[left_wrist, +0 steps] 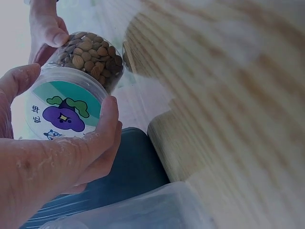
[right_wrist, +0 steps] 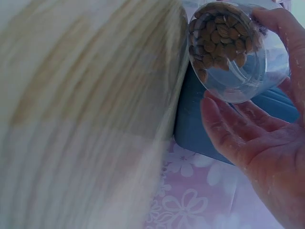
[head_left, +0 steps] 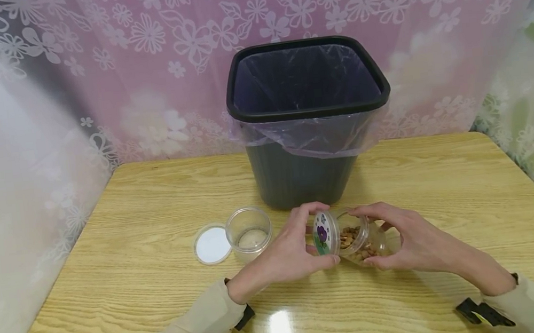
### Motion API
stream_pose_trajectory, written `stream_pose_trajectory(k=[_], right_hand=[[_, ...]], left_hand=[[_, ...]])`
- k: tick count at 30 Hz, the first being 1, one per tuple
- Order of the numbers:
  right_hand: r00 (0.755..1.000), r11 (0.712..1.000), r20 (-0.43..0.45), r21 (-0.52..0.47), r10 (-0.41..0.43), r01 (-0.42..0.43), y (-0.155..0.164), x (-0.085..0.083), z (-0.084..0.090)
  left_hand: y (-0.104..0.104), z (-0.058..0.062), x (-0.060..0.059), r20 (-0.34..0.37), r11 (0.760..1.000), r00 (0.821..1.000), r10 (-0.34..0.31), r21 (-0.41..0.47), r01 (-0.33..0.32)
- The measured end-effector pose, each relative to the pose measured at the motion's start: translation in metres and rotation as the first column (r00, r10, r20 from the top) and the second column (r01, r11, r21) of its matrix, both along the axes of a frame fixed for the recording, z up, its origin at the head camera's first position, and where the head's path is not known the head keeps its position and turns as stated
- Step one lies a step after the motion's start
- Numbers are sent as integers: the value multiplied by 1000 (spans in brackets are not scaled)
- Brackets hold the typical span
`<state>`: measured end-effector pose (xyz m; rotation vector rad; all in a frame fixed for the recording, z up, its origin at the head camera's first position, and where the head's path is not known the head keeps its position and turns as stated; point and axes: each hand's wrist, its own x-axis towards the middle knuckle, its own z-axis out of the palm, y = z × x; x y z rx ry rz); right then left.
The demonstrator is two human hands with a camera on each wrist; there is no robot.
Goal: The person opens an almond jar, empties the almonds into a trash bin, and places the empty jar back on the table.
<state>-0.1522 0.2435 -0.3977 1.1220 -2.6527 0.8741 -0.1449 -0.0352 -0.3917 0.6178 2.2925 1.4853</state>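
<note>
In the head view my left hand (head_left: 294, 249) holds a round lid (head_left: 323, 233) by its edge, fingers on the far side and thumb on the near side. The lid bears a purple flower-like picture on white and green. My right hand (head_left: 416, 238) grips a clear jar (head_left: 380, 238) tipped on its side, its mouth toward the lid. Brown almond-like kernels (left_wrist: 90, 57) lie inside the jar. Lid and jar mouth are close together; I cannot tell whether they touch. The right wrist view shows the jar's base, with fingers (right_wrist: 228, 119) around its side.
A second clear jar (head_left: 249, 230) stands uncovered left of my left hand. Beside it a white-centred lid (head_left: 213, 245) lies flat on the wooden table (head_left: 154, 199). A dark bin (head_left: 301, 174) with a purple liner stands behind my hands, before a floral curtain (head_left: 165, 63).
</note>
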Motion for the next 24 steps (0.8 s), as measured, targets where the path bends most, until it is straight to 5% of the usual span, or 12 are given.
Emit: stream_pose_trajectory(k=[7,15,24], right_hand=[[998,999,-45,-13,-46,46,5,2,-2],[994,995,-52,-49,-92,89,17,3,2],[988,986,-68,-108,-135,127,28,4,9]], left_hand=[[0,-1,-1,-34,999,999,-2,-40,1],[1,0,0,-148,976,989,-1,-218,-32],[5,4,3,-135,948,991,9,-313,-51]])
